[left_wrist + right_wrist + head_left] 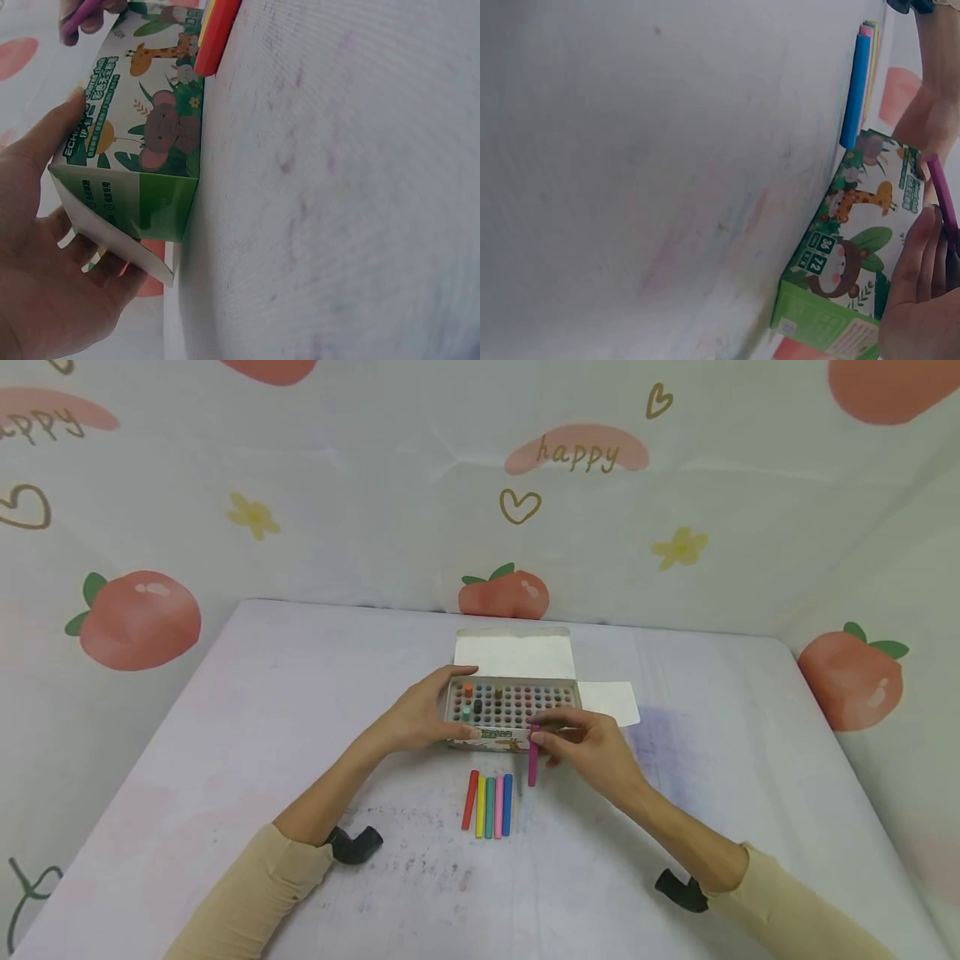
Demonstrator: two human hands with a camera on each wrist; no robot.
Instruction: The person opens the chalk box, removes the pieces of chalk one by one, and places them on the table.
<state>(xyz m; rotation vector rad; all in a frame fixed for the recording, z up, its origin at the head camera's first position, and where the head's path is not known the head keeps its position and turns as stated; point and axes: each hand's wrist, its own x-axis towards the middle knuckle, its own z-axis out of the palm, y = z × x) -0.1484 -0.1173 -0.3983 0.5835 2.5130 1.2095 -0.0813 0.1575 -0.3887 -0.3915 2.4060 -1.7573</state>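
Note:
An open chalk box [486, 743] with a grid of round holes stands near the table's middle. My left hand [416, 710] grips its left end, thumb against the front and fingers toward the back. Upright in some holes are an orange chalk [468, 690], a black chalk [477, 706], a mint chalk [466, 714] and an olive chalk [498, 693]. My right hand [600, 752] pinches a magenta chalk [533, 768] near its upper end, in front of the box's right half. In the left wrist view, the box front [135, 112] shows printed animals.
Before the box lie a red chalk [470, 800], yellow chalk [481, 807], green chalk [490, 807], pink chalk [498, 807] and blue chalk [507, 806] side by side. The lid [513, 656] stands up behind; a side flap [611, 702] sticks out right. Smudges mark the tablecloth [420, 893].

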